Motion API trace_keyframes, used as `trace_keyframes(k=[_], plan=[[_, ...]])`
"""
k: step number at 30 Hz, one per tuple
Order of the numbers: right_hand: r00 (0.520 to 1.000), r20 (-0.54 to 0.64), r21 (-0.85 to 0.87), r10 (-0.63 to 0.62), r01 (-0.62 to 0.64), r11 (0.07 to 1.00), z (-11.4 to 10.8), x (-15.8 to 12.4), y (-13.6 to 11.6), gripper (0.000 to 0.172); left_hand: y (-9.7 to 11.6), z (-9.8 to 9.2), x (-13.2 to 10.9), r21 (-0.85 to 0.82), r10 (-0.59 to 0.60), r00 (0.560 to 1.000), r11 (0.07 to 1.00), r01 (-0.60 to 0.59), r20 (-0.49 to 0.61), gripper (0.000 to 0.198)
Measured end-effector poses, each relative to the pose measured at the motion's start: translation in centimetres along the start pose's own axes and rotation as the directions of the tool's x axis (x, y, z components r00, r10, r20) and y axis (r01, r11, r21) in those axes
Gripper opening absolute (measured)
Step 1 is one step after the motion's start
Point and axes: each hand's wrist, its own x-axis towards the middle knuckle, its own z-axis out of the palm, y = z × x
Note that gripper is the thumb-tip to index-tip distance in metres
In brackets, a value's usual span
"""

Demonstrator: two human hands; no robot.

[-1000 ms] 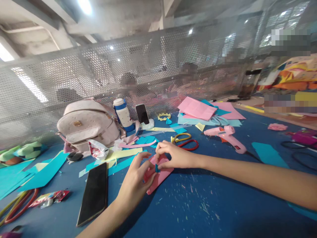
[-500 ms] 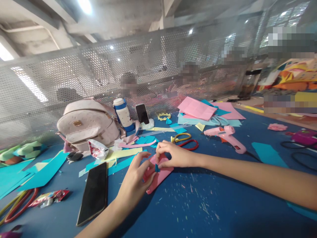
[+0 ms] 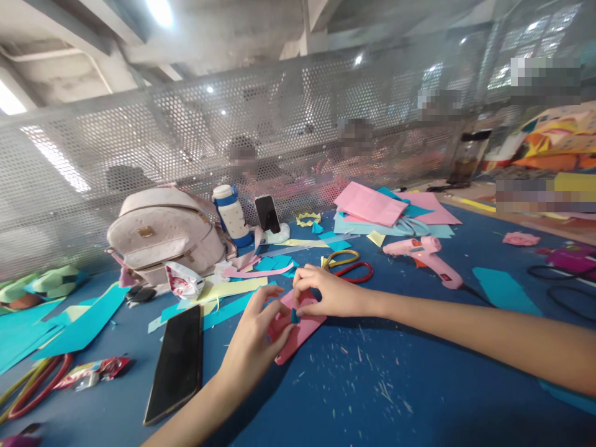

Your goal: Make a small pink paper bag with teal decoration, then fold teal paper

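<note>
Both hands meet over a pink paper piece on the blue table. Between my fingertips stands a small dark blue piece. My left hand reaches in from the lower left, its thumb and fingers curled round the near side of the pink paper and the blue piece. From the right comes my right hand, its thumb and index finger closed on the small blue piece. Part of the pink paper lies hidden under the hands.
Red-and-yellow scissors lie behind my right hand, and a pink glue gun farther right. A black phone is left of my left hand. Behind stand a backpack, a bottle and stacked paper.
</note>
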Motion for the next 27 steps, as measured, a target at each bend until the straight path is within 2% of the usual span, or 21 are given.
trace_keyframes(k=[10,27], plan=[[0.999,-0.036,0.005,-0.004,0.004,1.000,0.1,-0.2,-0.8,0.012,0.3,0.0,0.6,-0.148,-0.134,0.990,0.981,0.127,-0.037,0.009],[1.000,-0.019,-0.009,-0.006,0.006,1.000,0.3,-0.3,-1.4,0.011,0.5,0.0,0.5,-0.165,-0.116,0.992,0.981,0.105,-0.056,0.012]])
